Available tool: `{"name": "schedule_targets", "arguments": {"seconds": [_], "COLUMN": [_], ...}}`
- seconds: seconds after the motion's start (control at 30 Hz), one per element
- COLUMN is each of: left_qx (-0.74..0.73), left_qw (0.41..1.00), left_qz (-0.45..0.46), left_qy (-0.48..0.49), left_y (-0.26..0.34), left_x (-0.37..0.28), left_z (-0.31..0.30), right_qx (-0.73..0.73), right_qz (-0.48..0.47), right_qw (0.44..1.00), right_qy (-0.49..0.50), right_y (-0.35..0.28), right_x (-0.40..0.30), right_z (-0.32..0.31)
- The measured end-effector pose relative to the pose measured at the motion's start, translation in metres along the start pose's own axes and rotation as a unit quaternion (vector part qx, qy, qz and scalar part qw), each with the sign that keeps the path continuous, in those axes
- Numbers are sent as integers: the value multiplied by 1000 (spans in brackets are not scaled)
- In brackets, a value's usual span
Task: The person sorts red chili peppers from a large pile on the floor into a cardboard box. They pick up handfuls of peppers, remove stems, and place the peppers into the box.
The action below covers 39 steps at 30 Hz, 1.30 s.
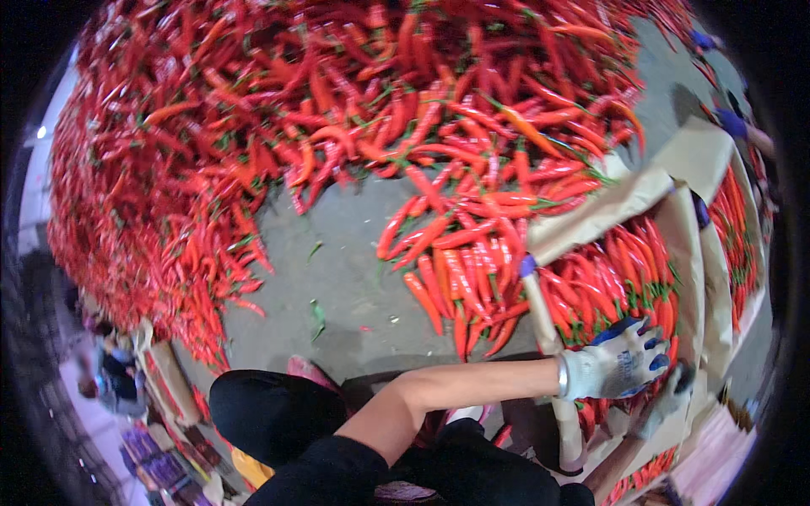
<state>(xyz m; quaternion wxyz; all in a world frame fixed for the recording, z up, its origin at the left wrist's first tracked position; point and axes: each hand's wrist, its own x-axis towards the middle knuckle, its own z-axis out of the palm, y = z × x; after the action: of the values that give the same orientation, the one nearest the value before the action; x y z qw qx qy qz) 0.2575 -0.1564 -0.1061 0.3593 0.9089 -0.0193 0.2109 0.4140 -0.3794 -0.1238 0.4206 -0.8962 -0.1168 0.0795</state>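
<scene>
My left hand [623, 360], in a white knit glove with blue coated fingertips, rests on red chili peppers [579, 288] laid in rows inside a paper-lined box [686, 253]. Lower and to its right, my right hand [671, 389], also gloved, is at the box's paper liner; it is blurred, and its fingers are partly hidden. Stems of the boxed peppers point mostly toward me. Outside the liner's folded edge [544, 310], loose red and orange peppers [465, 265] lie on the grey floor.
A large heap of red chili peppers [354, 69] spreads across the far side and left. Green scraps lie on the grey floor [342, 284]. Another paper-lined box of peppers [734, 234] stands at the right, near a co-worker's blue-gloved hand [731, 123]. Another person [117, 379] is at lower left.
</scene>
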Motion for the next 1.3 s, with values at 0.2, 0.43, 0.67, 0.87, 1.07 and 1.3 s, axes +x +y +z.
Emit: {"name": "schedule_targets", "arguments": {"seconds": [0.2,0.43,0.67,0.87,1.07,1.3], "left_qx": [-22,256,365,297,187,196], "left_qw": [936,726,681,712,758,684], "left_qz": [-175,-473,-607,-606,-590,-588], "left_qy": [306,429,185,196,208,385], "left_y": [-75,-187,-271,-260,-194,-193], "left_x": [-117,-291,-339,-369,-413,-417], "left_z": [-151,-262,-320,-278,-250,-248], "right_qx": [126,-16,-290,-305,-351,-343], "right_qz": [-258,-502,-525,-511,-447,-550], "right_qw": [951,773,740,715,632,613], "right_qy": [-114,-387,-304,-366,-527,-452], "right_y": [-134,-286,-383,-343,-288,-304], "right_x": [-57,-160,-187,-228,-269,-282], "right_z": [117,382,542,552,494,498]}}
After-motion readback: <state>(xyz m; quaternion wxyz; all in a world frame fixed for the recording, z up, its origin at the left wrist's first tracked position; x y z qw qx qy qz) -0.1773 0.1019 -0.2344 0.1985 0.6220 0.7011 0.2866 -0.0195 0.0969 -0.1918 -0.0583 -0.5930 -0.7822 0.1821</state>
